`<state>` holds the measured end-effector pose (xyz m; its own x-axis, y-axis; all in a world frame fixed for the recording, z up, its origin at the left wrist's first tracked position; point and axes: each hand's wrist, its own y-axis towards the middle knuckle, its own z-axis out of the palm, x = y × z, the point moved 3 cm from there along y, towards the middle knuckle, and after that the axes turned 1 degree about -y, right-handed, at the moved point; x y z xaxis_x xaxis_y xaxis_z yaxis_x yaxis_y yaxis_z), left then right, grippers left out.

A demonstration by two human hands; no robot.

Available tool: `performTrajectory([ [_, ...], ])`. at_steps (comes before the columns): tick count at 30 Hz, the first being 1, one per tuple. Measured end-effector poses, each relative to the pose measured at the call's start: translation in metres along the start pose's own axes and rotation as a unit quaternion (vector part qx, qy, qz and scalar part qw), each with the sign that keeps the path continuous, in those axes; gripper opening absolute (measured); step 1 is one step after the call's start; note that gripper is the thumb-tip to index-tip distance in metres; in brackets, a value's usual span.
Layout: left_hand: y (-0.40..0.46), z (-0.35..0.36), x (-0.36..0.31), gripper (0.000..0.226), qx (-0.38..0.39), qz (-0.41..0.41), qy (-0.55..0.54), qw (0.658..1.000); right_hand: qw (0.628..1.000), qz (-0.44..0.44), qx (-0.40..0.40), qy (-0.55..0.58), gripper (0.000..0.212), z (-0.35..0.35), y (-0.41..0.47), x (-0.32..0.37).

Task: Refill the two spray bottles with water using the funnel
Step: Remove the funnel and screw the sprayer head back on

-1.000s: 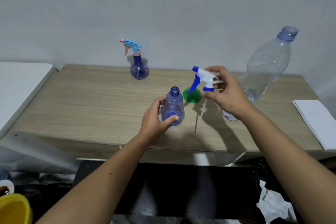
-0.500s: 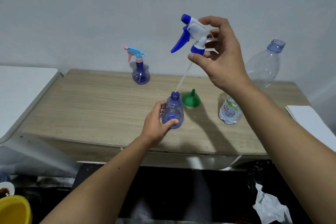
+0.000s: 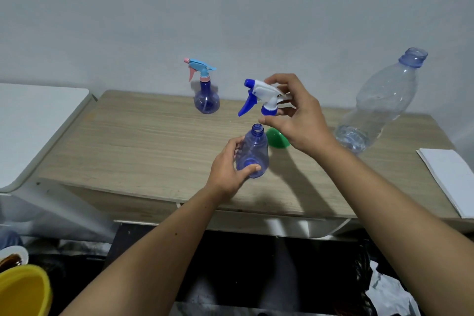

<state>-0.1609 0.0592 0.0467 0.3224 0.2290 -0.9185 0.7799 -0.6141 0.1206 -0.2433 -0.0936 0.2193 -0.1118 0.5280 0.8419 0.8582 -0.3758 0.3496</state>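
Observation:
My left hand [image 3: 227, 173] grips a small clear blue spray bottle [image 3: 254, 154] with its neck open, upright on the wooden table [image 3: 143, 141]. Just above and right of that neck, my right hand [image 3: 300, 115] holds the white and blue trigger head [image 3: 261, 96]; its dip tube is not visible. A green funnel [image 3: 278, 140] sits mouth down behind the bottle, partly hidden by my right hand. A second blue spray bottle [image 3: 206, 100] with a light blue and pink trigger stands at the table's back. An uncapped large clear water bottle [image 3: 379, 100] stands at the right.
A white notebook [image 3: 451, 177] lies at the table's right edge. A white surface [image 3: 33, 120] adjoins the table on the left. A yellow bowl [image 3: 23, 290] is on the floor at the lower left, and crumpled white plastic [image 3: 389, 292] lies lower right.
My right hand raised the trigger head high, then brought it down to just above the bottle's neck. My left hand kept hold of the bottle.

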Motion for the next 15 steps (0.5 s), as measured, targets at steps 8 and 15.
performTrajectory([
  [8, 0.0, 0.0, 0.002, 0.076, -0.003, -0.003, 0.002, 1.0, 0.998, -0.024, 0.034, -0.054, 0.066, 0.019, -0.007, -0.02],
  [15, 0.001, 0.002, 0.006, 0.083, -0.003, -0.008, -0.008, 1.0, 0.993, -0.056, 0.05, -0.096, 0.046, 0.025, -0.012, -0.038],
])
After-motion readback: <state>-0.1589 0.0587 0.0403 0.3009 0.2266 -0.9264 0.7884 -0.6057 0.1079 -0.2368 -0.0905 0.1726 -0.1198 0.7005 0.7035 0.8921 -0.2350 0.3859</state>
